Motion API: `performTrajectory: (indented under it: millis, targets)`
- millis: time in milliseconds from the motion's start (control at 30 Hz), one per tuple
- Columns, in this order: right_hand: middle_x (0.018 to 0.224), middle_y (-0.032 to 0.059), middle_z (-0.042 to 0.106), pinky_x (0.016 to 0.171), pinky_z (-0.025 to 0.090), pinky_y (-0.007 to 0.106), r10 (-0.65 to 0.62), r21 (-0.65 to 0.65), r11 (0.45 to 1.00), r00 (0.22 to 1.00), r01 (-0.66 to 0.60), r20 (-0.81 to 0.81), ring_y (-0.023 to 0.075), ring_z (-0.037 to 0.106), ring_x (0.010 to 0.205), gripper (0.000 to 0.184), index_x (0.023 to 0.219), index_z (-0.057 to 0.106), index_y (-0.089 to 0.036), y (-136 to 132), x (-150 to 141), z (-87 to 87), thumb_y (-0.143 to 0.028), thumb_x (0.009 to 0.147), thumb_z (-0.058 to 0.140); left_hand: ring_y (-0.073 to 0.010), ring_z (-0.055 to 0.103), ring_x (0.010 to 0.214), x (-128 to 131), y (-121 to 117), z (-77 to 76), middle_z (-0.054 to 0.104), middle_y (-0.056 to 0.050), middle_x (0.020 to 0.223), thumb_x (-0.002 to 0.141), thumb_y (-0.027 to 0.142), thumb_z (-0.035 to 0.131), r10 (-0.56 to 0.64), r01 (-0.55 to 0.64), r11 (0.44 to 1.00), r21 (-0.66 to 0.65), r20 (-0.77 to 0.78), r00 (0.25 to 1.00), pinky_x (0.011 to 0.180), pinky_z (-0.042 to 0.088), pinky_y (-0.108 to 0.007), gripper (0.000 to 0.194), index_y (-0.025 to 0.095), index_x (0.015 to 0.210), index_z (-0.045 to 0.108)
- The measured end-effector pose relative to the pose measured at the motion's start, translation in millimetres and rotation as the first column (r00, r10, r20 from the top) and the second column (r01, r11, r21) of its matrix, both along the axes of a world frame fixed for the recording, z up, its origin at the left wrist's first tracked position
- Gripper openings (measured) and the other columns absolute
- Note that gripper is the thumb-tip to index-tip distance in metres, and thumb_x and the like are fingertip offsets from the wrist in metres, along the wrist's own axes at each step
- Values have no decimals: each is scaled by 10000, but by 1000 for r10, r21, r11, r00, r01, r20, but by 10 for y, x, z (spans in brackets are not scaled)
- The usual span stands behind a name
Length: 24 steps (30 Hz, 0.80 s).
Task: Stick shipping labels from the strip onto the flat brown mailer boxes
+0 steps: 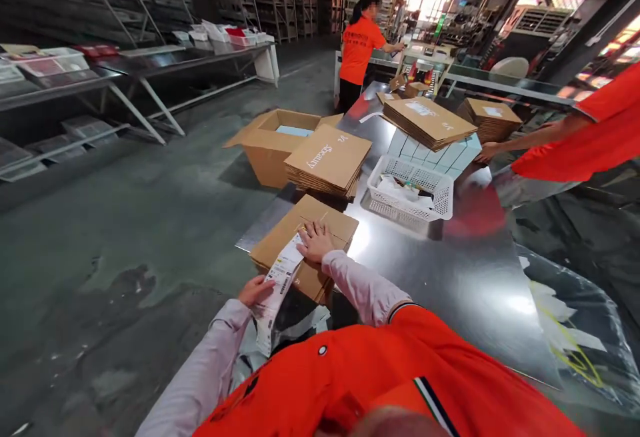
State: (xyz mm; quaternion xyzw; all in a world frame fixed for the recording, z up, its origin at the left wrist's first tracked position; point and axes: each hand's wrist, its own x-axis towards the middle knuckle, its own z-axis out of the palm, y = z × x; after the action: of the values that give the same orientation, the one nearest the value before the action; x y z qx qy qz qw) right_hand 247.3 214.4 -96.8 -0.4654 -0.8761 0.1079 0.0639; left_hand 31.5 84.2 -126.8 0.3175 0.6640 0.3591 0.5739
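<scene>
A stack of flat brown cardboard boxes (320, 214) lies at the near corner of the metal table. Across its top runs a long strip of printed white labels (284, 265), hanging down over the near edge toward my body. My left hand (256, 290) is closed on the side of this strip, just off the stack's edge. Flat on the cardboard at the strip's upper end rests my right hand (316, 242), its fingers spread and touching the label. Just beyond stands a taller stack of flat boxes (330, 157) with white lettering.
An open carton (270, 150) stands left of the table (400, 270). A white plastic basket (410, 187) holds paper scraps. Behind it are pale blue boxes (430, 154) under more flat cardboard (427, 117). A co-worker's arm (535, 134) reaches in from the right; another person (359, 50) stands farther back.
</scene>
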Motion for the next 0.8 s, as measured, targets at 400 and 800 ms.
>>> performTrajectory:
  millis: [400,800]
  targets:
    - [1620,30,214,1218,63,556,-69,-92,993,993,78,92,281,129,1518,607,1542,290,-241,-59,77,152,-464,980,347,-195,603,560,-413,-410,217,706,-94,661,378,542,890,-459,507,853,-121,288,840,567,485,-312,556,114,699,739]
    - [1605,172,212,1188,17,646,-397,-38,917,918,396,-10,339,123,1511,721,1502,362,-106,-808,-1036,-47,-562,947,429,-149,592,467,-1395,34,970,608,2,507,512,422,899,-80,86,996,-9,274,958,472,511,-244,422,136,664,627]
